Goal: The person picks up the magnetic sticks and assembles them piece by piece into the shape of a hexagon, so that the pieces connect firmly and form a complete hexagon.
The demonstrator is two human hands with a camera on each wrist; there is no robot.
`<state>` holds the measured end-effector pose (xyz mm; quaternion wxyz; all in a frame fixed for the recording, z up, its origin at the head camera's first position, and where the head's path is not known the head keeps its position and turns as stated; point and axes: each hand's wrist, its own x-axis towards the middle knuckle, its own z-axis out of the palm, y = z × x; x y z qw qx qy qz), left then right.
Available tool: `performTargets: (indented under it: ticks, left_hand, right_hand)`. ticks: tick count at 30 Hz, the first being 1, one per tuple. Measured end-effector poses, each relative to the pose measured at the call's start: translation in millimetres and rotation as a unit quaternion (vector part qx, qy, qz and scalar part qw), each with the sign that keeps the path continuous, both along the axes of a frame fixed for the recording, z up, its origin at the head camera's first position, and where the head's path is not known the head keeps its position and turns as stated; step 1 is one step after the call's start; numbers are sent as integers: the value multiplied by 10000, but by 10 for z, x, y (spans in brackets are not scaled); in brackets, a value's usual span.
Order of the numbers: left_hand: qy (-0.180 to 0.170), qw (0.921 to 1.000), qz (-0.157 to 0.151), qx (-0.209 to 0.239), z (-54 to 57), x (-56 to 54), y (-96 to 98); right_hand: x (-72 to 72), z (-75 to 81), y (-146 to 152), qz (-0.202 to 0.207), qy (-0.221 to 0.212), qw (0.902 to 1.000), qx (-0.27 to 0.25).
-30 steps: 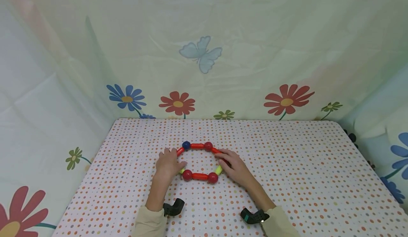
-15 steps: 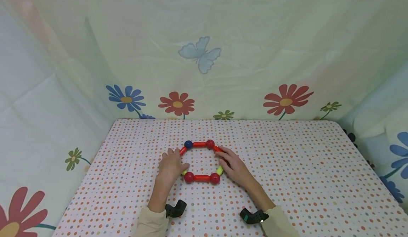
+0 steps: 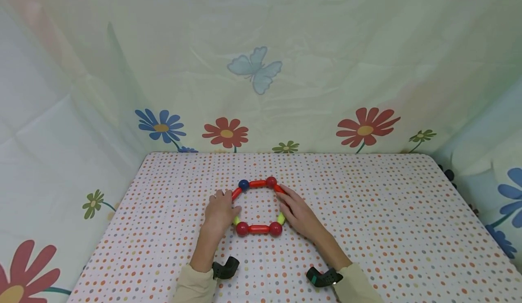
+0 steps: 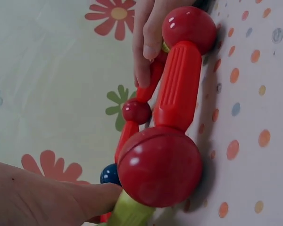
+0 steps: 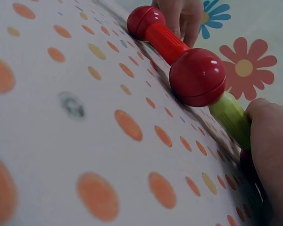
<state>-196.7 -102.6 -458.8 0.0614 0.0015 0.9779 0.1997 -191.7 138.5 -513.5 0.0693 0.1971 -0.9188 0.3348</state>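
A six-sided ring of magnetic rods and balls lies between my hands in the head view. Its near side is a red rod (image 3: 258,229) between two red balls; the far side has a blue ball (image 3: 244,185) and a red ball (image 3: 271,182). My left hand (image 3: 219,210) grips the left corner, thumb on a yellow-green rod (image 4: 129,212) in the left wrist view, and hides that corner. My right hand (image 3: 299,212) holds the opposite corner, fingers over a red rod and thumb by another yellow-green rod (image 5: 231,117); a dark red ball (image 5: 246,160) shows partly beneath it.
The table (image 3: 367,230) wears a white cloth with coloured dots. Behind it hangs a pale curtain (image 3: 318,67) printed with flowers and a butterfly. A black camera (image 3: 225,267) is strapped at the left wrist, another camera (image 3: 324,276) at the right.
My left hand has shifted slightly right. The ring has moved a little to the right, its near side drawn toward me and its far right ball pushed away. The right hand has barely moved.
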Motion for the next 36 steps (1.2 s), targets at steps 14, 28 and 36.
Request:
performTargets:
  ticks: [14, 28, 36]
  left_hand:
    - [391, 9987, 320, 64, -134, -92, -33]
    - [804, 9965, 237, -27, -224, -123, 28]
    - [952, 9952, 191, -96, -240, -117, 43]
  right_hand:
    - [19, -13, 13, -66, 34, 9999, 84]
    - [21, -28, 19, -4, -60, 10000, -1]
    - [14, -31, 16, 33, 164, 9999, -39]
